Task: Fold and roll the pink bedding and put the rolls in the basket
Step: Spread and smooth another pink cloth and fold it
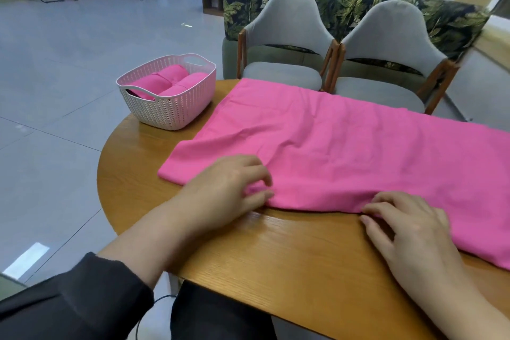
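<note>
The flat pink woven-cotton bedding sheet (345, 152) lies spread across the round wooden table (289, 251), with its near hem directly under the fingertips of both hands. It is a broad, thin rectangle with soft creases running diagonally from the near hem, and its right portion runs out of view. It shows no roll yet; whether it has already been folded once cannot be determined, though its left edge looks doubled.

The left hand (229, 188) sits at the near hem, fingers curled and drawn together with the thumb, pinching a small ridge of fabric. The right hand (408, 226) sits further right along the same hem, fingertips bent down onto the edge with the thumb close beneath; it appears to nip the hem, but the contact is partly hidden.

Beyond the left fingers, well apart from them, stands the pale pink plastic basket with a woven-pattern wall and cut-out handles (171, 110). It holds several finished rolled pink bundles (171, 80), compact and cylindrical, lying side by side and filling most of the visible interior.

Judged status: the task is well advanced. Earlier pieces are stowed; this sheet remains to be folded, rolled and placed.

Beyond the far hem stand two grey upholstered chairs with wooden frames (289, 44).
</note>
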`<state>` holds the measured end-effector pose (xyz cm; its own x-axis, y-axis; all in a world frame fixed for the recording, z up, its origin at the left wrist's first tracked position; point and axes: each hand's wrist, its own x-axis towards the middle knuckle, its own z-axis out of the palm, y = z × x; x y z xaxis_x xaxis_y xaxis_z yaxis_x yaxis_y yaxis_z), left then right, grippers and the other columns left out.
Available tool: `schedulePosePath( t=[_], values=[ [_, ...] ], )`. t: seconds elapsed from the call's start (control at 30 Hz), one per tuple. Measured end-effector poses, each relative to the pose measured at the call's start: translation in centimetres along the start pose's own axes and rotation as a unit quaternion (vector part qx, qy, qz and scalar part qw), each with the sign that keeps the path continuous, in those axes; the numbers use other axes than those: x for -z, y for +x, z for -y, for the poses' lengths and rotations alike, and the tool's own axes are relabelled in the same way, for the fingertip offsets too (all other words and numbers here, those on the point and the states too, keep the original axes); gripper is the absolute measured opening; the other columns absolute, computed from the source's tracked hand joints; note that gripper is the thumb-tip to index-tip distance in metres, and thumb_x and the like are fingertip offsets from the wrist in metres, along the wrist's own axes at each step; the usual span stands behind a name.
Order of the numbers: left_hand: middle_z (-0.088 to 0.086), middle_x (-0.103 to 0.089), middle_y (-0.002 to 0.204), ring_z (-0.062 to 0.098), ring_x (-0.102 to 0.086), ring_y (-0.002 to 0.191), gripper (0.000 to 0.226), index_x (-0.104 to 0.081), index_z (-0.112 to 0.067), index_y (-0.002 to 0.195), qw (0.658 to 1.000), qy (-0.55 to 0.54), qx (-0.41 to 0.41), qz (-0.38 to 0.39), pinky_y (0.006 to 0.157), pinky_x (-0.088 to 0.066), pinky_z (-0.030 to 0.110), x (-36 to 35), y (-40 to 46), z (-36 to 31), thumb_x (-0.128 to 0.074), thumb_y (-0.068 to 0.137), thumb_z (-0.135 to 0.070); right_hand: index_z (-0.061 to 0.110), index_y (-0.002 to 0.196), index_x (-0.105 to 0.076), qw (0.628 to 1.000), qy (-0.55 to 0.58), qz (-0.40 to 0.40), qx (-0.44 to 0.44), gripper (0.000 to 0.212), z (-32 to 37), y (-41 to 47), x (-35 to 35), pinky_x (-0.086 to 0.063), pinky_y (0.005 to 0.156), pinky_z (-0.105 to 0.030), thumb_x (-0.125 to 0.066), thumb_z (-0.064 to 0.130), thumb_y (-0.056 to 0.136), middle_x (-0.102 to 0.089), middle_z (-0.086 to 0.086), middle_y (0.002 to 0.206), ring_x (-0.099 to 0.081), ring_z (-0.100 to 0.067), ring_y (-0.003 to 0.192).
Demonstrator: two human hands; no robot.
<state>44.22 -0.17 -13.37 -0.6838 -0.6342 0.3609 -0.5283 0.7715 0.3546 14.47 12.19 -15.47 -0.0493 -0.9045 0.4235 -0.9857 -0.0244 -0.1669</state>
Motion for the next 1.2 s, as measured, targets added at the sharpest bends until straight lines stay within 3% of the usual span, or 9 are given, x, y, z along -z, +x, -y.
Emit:
schedulePosePath(
  t=[0.13,0.4,0.5,0.6,0.7,0.83,0.97,1.07,1.2],
  values=[
    [-0.005,-0.062,0.107,0.019,-0.059,0.101,0.023,-0.067,-0.027,0.108,0.999,0.016,-0.047,0.007,0.087,-0.047,0.041,-4.2,3.1,-5.3,-0.069,0.087,-0.037,0.028,0.095,-0.071,0.998,-0.031,0.019,-0.061,0.014,-1.7,-0.1,0.3,-0.033,0.078,-0.039,-0.077,0.029,0.082,-0.062,0.009,0.098,-0.059,-0.023,0.098],
    [-0.003,-0.058,0.096,0.024,-0.055,0.095,0.017,-0.065,-0.028,0.100,0.999,0.046,0.009,-0.018,0.081,-0.045,0.044,-8.7,5.6,-6.6,-0.060,0.092,-0.042,0.035,0.088,-0.059,0.970,0.028,0.153,-0.189,0.011,-3.2,1.8,1.0,-0.038,0.086,-0.040,-0.059,0.044,0.093,-0.052,0.014,0.096,-0.052,-0.016,0.105],
    [-0.005,-0.057,0.093,0.023,-0.055,0.092,0.021,-0.062,-0.027,0.093,0.999,0.038,0.010,-0.036,0.078,-0.046,0.046,-8.7,5.3,-6.4,-0.051,0.093,-0.044,0.033,0.089,-0.054,0.975,0.038,0.141,-0.166,0.012,-3.0,1.7,1.3,-0.036,0.084,-0.040,-0.053,0.042,0.096,-0.052,0.013,0.096,-0.051,-0.017,0.104],
    [-0.006,-0.057,0.095,0.021,-0.056,0.091,0.020,-0.064,-0.023,0.091,0.993,0.005,-0.004,-0.115,0.077,-0.043,0.042,-7.9,4.8,-6.5,-0.053,0.095,-0.039,0.035,0.087,-0.048,0.995,0.070,0.034,-0.058,0.010,-3.2,-0.3,2.8,-0.031,0.077,-0.039,-0.050,0.039,0.097,-0.048,0.016,0.090,-0.048,-0.014,0.090],
    [-0.005,-0.059,0.098,0.020,-0.057,0.092,0.017,-0.067,-0.019,0.094,0.989,0.019,-0.042,-0.143,0.079,-0.040,0.039,-7.2,4.3,-6.8,-0.058,0.095,-0.034,0.039,0.091,-0.045,0.995,0.086,0.050,0.025,0.007,-4.0,-2.8,3.7,-0.032,0.078,-0.035,-0.046,0.045,0.094,-0.046,0.021,0.089,-0.046,-0.004,0.087],
    [-0.007,-0.059,0.101,0.017,-0.056,0.093,0.023,-0.067,-0.025,0.103,0.993,0.055,-0.077,-0.077,0.081,-0.042,0.039,-7.6,4.4,-7.7,-0.062,0.092,-0.044,0.039,0.104,-0.053,0.994,0.095,0.046,-0.018,0.013,-5.9,-3.6,2.8,-0.041,0.080,-0.036,-0.051,0.045,0.092,-0.052,0.024,0.096,-0.051,-0.003,0.090],
    [-0.011,-0.058,0.099,0.017,-0.057,0.092,0.029,-0.063,-0.031,0.110,0.994,0.095,-0.049,-0.002,0.079,-0.044,0.040,-8.5,4.8,-7.9,-0.056,0.088,-0.049,0.034,0.099,-0.063,0.993,0.057,0.077,-0.074,0.011,-7.1,-2.7,2.6,-0.045,0.083,-0.043,-0.068,0.034,0.089,-0.055,0.018,0.096,-0.057,-0.013,0.096],
    [-0.012,-0.059,0.100,0.017,-0.057,0.093,0.019,-0.064,-0.029,0.097,0.993,0.103,-0.058,-0.012,0.077,-0.041,0.037,-8.5,4.9,-7.9,-0.051,0.095,-0.043,0.040,0.091,-0.055,0.987,0.045,0.142,-0.058,0.009,-7.4,-2.3,2.9,-0.040,0.086,-0.040,-0.062,0.046,0.090,-0.051,0.018,0.096,-0.051,-0.009,0.099],
    [-0.009,-0.063,0.104,0.017,-0.061,0.096,0.014,-0.064,-0.022,0.098,0.989,0.065,-0.132,-0.033,0.084,-0.045,0.038,-8.0,4.6,-8.3,-0.054,0.100,-0.032,0.039,0.086,-0.051,0.982,0.064,0.174,-0.033,0.016,-8.2,-2.4,3.5,-0.033,0.085,-0.033,-0.058,0.053,0.089,-0.048,0.023,0.093,-0.043,0.001,0.094]
  ],
)
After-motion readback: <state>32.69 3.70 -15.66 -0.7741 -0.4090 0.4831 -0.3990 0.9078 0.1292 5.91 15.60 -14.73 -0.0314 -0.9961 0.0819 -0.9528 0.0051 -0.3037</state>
